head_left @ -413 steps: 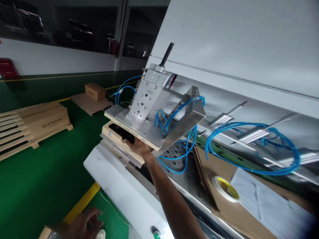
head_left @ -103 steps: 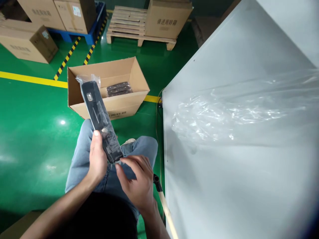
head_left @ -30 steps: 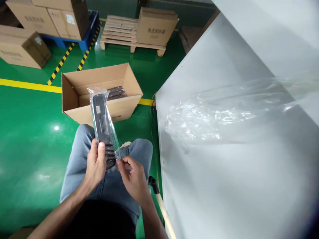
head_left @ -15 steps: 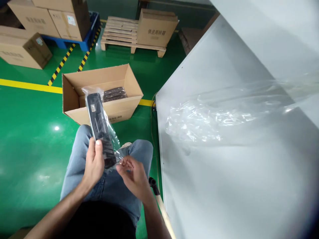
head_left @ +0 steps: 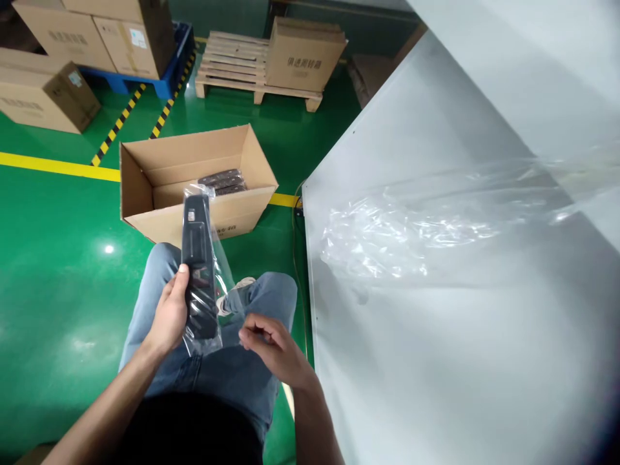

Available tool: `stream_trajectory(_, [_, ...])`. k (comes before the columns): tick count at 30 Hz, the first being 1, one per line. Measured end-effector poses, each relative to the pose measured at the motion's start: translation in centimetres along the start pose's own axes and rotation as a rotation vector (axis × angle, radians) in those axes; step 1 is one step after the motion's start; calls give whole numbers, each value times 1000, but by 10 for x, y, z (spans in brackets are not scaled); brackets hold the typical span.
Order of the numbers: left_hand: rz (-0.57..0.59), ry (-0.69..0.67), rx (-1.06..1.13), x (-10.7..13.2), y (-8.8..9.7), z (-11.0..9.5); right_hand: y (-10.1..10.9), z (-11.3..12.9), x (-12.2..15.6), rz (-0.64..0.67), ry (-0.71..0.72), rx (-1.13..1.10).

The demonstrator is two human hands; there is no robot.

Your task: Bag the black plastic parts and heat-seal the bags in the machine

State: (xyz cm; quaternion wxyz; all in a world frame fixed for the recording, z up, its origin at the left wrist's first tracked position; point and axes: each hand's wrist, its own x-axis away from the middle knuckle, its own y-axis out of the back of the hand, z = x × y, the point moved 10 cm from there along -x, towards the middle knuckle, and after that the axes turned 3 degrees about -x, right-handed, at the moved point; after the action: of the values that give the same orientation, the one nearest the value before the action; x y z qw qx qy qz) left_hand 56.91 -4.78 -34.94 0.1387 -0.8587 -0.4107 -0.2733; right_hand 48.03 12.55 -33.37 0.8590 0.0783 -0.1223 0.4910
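A long black plastic part (head_left: 197, 239) with a small white label near its top lies inside a clear plastic bag (head_left: 223, 274). My left hand (head_left: 170, 314) is closed around its left edge, thumb on the front, holding it nearly upright above my lap. My right hand (head_left: 272, 345) pinches the loose side of the bag, to the right of the part. Behind the part's top stands an open cardboard box (head_left: 188, 155), with several dark wrapped pieces (head_left: 223, 181) inside at its right end.
A white table (head_left: 411, 349) fills the right side, with crumpled clear plastic bags (head_left: 387, 232) on it. Farther off, a wooden pallet (head_left: 232, 64) carries a closed carton (head_left: 305, 55). Cartons (head_left: 68, 39) sit on a blue pallet (head_left: 179, 58) at upper left. Yellow lines mark the green floor.
The bagged part has turned more upright and shifted slightly right and down. My right hand has moved right and down, drawing the bag's loose side out from the part.
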Motion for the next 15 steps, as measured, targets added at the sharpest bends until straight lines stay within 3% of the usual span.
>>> stream_trajectory(3, [96,72,100,2,-9,6,2,-3,3,121,-6,10])
stream_trajectory(7, [41,5,11,4,2,5,15,1,2,144,72,-70])
stream_trajectory(10, [31,-74,-160,10,5,6,42,11,-6,-135,140,-63])
stream_trajectory(12, [107,-125,-235,18,-7,10,58,22,-8,-380,169,-9])
stream_trajectory(15, [267,-140,-286,33,-29,23,62,42,-13,-575,193,62])
